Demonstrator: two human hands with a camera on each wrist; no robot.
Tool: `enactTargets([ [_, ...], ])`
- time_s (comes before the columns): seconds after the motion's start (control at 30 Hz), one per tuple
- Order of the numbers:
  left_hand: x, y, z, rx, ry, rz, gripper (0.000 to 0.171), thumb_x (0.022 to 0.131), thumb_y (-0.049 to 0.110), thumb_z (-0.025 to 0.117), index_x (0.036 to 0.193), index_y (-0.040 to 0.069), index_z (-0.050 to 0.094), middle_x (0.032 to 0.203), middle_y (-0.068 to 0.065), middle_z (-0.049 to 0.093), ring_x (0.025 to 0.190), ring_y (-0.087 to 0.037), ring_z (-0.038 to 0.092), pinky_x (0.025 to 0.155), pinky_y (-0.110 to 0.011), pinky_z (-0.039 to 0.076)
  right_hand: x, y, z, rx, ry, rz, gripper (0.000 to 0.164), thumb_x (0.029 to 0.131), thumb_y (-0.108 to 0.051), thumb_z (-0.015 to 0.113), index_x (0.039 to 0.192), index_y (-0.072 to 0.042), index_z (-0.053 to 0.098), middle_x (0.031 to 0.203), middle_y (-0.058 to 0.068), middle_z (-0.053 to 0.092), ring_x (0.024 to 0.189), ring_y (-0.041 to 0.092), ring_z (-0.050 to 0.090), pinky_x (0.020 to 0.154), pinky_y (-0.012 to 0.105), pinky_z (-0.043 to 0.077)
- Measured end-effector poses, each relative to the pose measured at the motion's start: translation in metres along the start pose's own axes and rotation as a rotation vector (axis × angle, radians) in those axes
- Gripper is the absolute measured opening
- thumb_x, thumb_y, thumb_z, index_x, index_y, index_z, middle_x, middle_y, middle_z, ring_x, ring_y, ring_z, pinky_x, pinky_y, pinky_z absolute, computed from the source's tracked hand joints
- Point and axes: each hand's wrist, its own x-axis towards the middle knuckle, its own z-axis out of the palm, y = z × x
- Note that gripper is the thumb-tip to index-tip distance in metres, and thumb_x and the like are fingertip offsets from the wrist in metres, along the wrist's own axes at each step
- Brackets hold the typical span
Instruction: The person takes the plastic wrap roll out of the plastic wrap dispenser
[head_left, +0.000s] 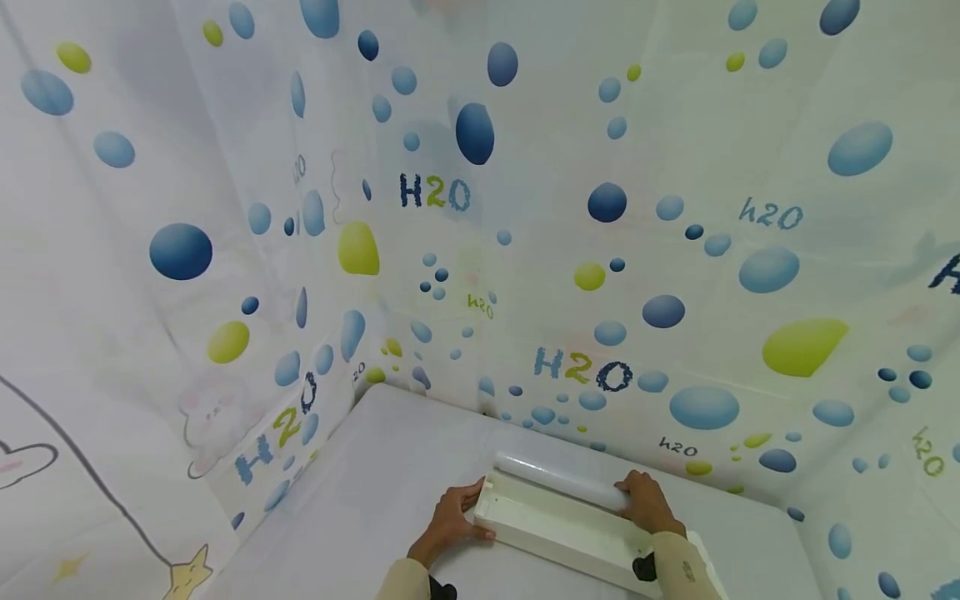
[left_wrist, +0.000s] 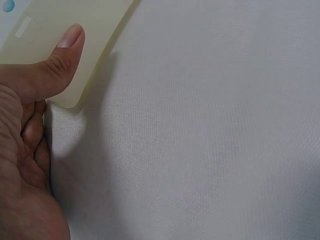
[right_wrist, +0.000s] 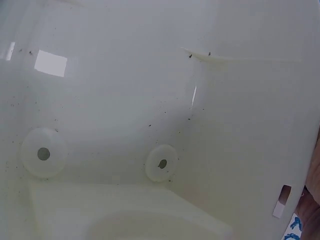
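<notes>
A long cream plastic tray [head_left: 558,521] lies at a slant on the white table. Along its far side lies a glossy whitish roll [head_left: 558,479], which looks like rolled film. My left hand [head_left: 452,518] grips the tray's left end, its thumb [left_wrist: 62,62] laid over the outer wall and the other fingers curled below. My right hand [head_left: 651,502] holds the roll near its right end, just past the tray's far wall. The right wrist view looks into the tray [right_wrist: 240,140], with dark specks and two round holed bosses; only a sliver of the right hand [right_wrist: 314,175] shows there.
White cloth [head_left: 375,467] covers the table. White curtains [head_left: 540,250] printed with blue and green drops and H2O lettering hang behind and at both sides, close to the table's edges. A small slot [right_wrist: 282,201] pierces the tray wall.
</notes>
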Motion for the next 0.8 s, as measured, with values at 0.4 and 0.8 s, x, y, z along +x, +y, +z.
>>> enactTargets([
  [0.4, 0.002, 0.001, 0.000, -0.052, -0.002, -0.017, 0.109, 0.066, 0.023, 0.108, 0.157, -0.001, 0.053, 0.157, -0.019, 0.059, 0.143, -0.044, 0.062, 0.123, -0.051, 0.051, 0.002, 0.004, -0.003, -0.005, -0.028, 0.020, 0.054, 0.073, 0.001, 0.097, 0.120, 0.014, 0.076, 0.104, 0.018, 0.073, 0.100, 0.040, 0.069, 0.100, 0.062, 0.059],
  [0.8, -0.001, -0.004, 0.000, -0.040, -0.002, 0.017, 0.112, 0.066, 0.029, 0.108, 0.157, -0.003, 0.052, 0.157, -0.021, 0.059, 0.141, -0.048, 0.064, 0.119, -0.061, 0.050, 0.005, -0.002, -0.012, -0.077, -0.111, 0.041, 0.056, 0.076, -0.008, 0.098, 0.124, 0.008, 0.076, 0.109, 0.013, 0.073, 0.104, 0.034, 0.068, 0.104, 0.060, 0.058],
])
